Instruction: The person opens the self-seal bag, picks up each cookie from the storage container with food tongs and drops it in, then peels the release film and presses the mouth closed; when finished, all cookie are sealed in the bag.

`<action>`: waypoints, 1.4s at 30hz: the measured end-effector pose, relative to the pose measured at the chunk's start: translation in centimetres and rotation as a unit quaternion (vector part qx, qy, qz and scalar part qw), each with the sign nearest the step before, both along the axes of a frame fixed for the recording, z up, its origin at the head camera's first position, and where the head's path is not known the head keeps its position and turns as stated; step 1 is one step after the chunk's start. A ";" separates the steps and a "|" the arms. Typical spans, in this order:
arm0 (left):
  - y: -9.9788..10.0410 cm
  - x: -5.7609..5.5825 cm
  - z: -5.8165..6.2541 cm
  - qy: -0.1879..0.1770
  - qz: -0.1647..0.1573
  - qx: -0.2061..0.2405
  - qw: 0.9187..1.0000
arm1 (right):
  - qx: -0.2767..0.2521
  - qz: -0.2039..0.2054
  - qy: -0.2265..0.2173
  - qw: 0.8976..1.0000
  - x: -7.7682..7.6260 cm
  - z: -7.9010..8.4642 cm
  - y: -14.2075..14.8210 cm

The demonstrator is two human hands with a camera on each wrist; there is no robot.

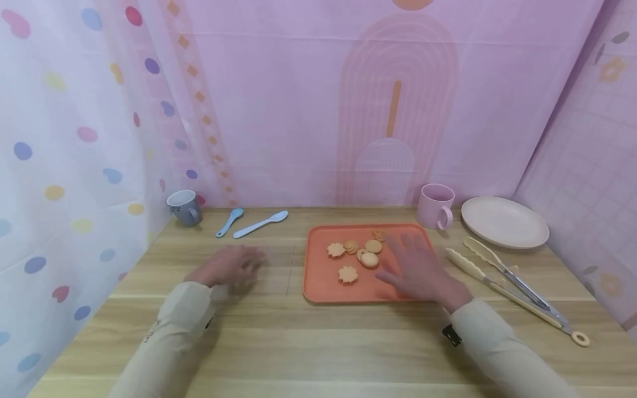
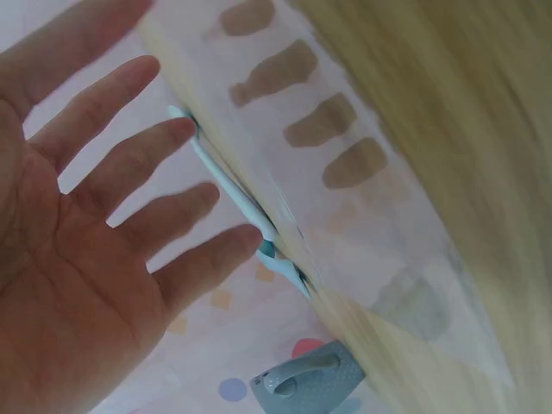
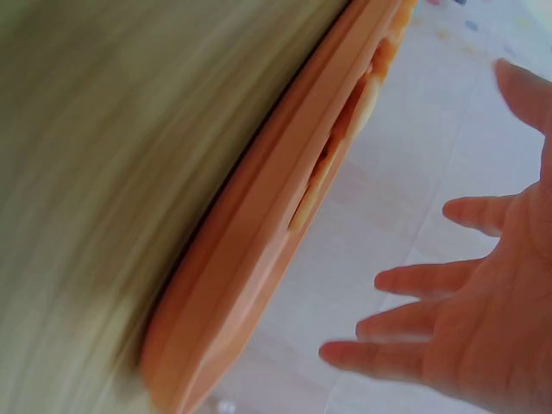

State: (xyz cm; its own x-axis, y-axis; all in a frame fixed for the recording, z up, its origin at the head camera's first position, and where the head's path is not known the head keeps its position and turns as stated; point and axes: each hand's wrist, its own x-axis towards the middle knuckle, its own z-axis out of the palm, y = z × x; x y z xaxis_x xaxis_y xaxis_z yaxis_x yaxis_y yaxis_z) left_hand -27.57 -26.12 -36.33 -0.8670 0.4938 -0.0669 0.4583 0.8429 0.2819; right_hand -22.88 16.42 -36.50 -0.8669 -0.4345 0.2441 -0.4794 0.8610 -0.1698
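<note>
My left hand (image 1: 229, 265) hovers over the table left of the orange tray (image 1: 318, 287), blurred by motion in the head view. In the left wrist view its fingers are spread and the palm holds nothing. My right hand (image 1: 418, 268) is above the right part of the tray, its fingers spread and holding nothing. The right wrist view shows that hand apart from the tray's rim. Cookies lie on the tray, among them a flower-shaped cookie (image 1: 348, 274) and a round cookie (image 1: 369, 260). The hand may hide more of them.
A grey mug (image 1: 184, 208), a small blue spoon (image 1: 230, 222) and a longer pale spoon (image 1: 261, 224) are at the back left. To the right are a pink mug (image 1: 435, 205), a beige plate (image 1: 505, 221) and tongs (image 1: 517, 293). Curtains hang behind and beside the table.
</note>
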 end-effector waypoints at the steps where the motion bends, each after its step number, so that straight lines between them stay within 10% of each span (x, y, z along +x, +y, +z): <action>1: -0.1 0.0 -0.1 0.015 -0.010 -0.011 1.000 | -0.010 0.012 -0.009 1.000 -0.1 0.0 -0.4; 26: 1.5 -0.2 0.2 0.124 0.096 -0.022 0.987 | -0.147 0.112 -0.206 0.961 -2.1 0.9 -13.1; 36: 1.2 0.3 1.0 0.183 0.098 0.021 0.978 | -0.310 0.085 -0.305 0.896 -3.9 0.7 -15.9; 42: 1.5 0.6 0.7 0.181 0.090 0.022 0.979 | -0.398 0.055 -0.279 0.872 -4.4 0.2 -17.6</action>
State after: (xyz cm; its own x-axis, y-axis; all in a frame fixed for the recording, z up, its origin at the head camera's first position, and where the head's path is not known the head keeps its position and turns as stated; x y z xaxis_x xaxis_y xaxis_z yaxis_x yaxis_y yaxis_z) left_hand -26.98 -24.65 -35.59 -0.9029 0.3265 0.2796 0.3805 0.9097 0.1663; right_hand -27.30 -1.16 -36.26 -0.9112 -0.4075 0.0604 -0.2034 0.3177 -0.9261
